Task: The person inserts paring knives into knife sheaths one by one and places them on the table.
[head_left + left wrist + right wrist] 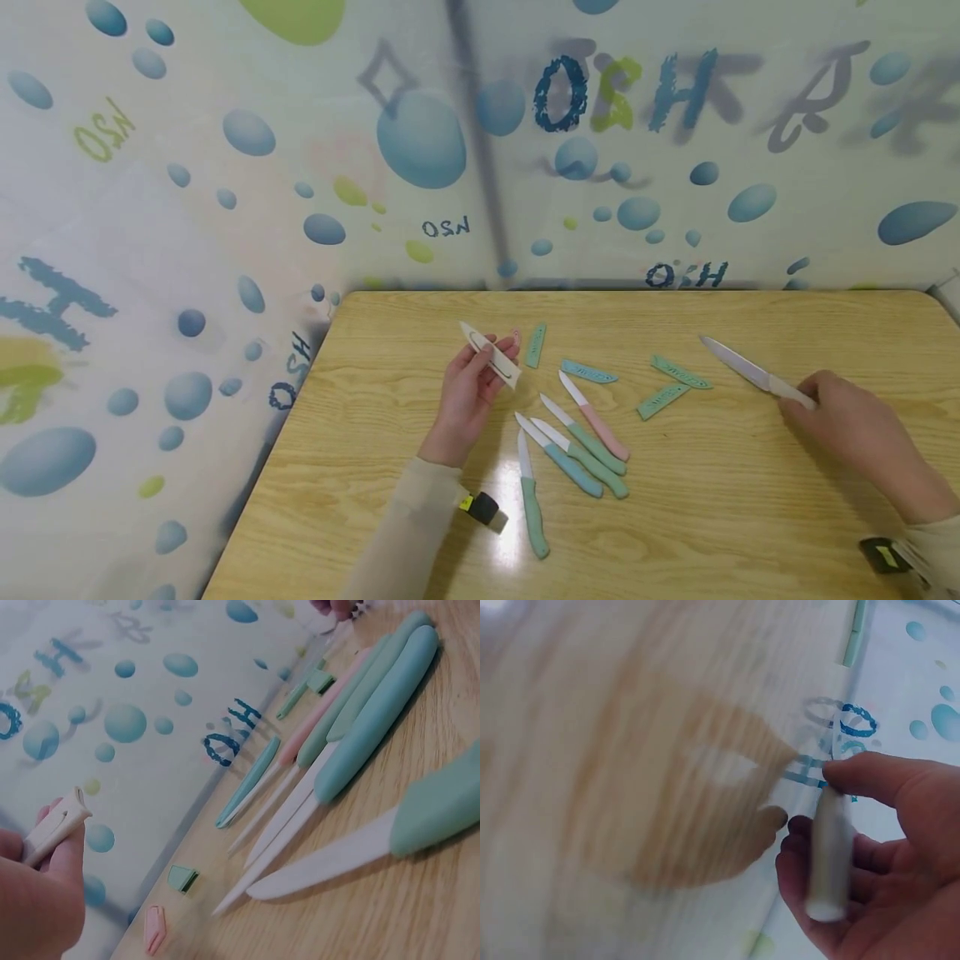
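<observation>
My left hand (467, 392) pinches a white knife sheath (491, 354) between thumb and fingers, tilted above the table at left. On the right, my right hand (851, 429) grips a knife by its white handle (829, 855), and its bare blade (738, 365) points up and left in the head view. Close by my left hand lie several unsheathed knives: a pink-handled knife (600, 425), a blue-handled knife (570, 467) and green-handled ones, among them a green-handled knife (531, 508) nearest the front.
Loose sheaths lie farther back on the wooden table (390, 350): a blue sheath (589, 372), a pink sheath (154, 930) behind the left fingers, and several green ones, two of them touching, such as the green sheath (663, 402). A patterned wall (510, 208) borders the table's back edge.
</observation>
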The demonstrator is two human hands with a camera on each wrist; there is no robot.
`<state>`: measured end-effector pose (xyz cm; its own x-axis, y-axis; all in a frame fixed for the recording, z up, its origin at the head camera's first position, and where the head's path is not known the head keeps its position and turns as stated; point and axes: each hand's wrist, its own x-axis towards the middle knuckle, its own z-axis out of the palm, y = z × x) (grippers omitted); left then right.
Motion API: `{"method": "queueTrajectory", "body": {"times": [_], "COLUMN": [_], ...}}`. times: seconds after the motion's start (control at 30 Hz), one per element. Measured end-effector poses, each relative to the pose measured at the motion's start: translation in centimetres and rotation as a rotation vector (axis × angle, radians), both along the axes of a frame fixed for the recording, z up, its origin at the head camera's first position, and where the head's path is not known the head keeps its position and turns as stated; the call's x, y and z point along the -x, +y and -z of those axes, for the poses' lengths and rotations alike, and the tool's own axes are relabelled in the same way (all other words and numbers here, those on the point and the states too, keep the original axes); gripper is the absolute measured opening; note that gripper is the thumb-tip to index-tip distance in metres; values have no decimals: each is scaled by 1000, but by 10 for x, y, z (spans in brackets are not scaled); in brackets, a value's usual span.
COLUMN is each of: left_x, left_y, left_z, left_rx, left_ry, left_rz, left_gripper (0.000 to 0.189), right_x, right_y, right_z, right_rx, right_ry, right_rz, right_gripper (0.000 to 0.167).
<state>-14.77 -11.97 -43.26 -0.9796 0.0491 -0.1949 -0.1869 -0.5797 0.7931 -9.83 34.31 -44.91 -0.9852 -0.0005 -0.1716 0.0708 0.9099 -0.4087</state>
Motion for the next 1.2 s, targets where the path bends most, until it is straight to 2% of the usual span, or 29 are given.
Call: {"method": "queueTrajectory", "body": {"times": [0.1,0.3,0.5,0.63,0.8,1.0,1.2], "left_x": [0,0,-1,-2,-2,-2,-1], "left_y": [2,7,11,13,16,20,22], "left_z": [1,2,0,-1,-3,-7,-9], "left_rx": [-15,-30,-56,-64,-85,-97,-76], "left_ry": [10,22,26,31,30,24,26], "left_rz": [6,12,17,20,27,33,67], "left_gripper": [27,29,23,20,22,21,30], "right_x": [-4,-9,-10,-9,-10,-17,-22], "right_y": [0,-1,-9,-17,-29,-49,-68], "right_z": [1,0,-6,-9,-17,-25,-27], "right_rx": [25,58,78,96,144,289,412], "right_ry": [20,28,84,138,126,156,125], "right_rz": [24,44,61,17,-54,-94,-114], "right_gripper": [45,41,43,48,51,41,36]}}
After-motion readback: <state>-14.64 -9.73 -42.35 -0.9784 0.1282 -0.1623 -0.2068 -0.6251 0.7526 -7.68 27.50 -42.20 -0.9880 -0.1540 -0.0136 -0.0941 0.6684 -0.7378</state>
